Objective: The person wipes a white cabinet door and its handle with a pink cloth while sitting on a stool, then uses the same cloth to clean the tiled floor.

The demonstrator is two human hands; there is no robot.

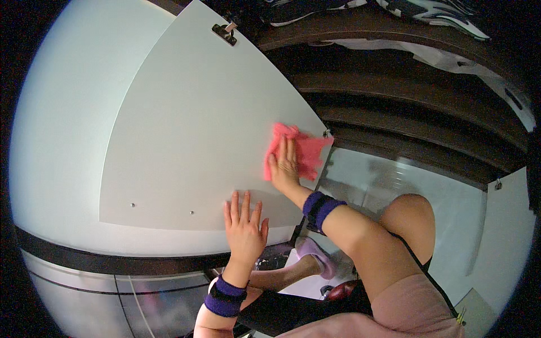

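A white cabinet door [186, 124] stands swung open in front of me. Pressed flat to its surface near the hinge edge is a pink cloth [309, 155], with my right hand [286, 166] on top of it, holding it against the panel. The cloth is bunched at its upper end and its ragged end spreads toward the hinge edge. Lower on the same door, my left hand [246, 234] rests with fingers spread and nothing in them. Both wrists wear dark blue bands.
Dark shelves [383, 90] inside the cabinet are at the right, with sneakers [434, 14] on top. A metal hinge [224, 35] sits at the door's upper edge. Another white door [507, 225] is at far right. My foot in a pink slipper [316, 256] is below.
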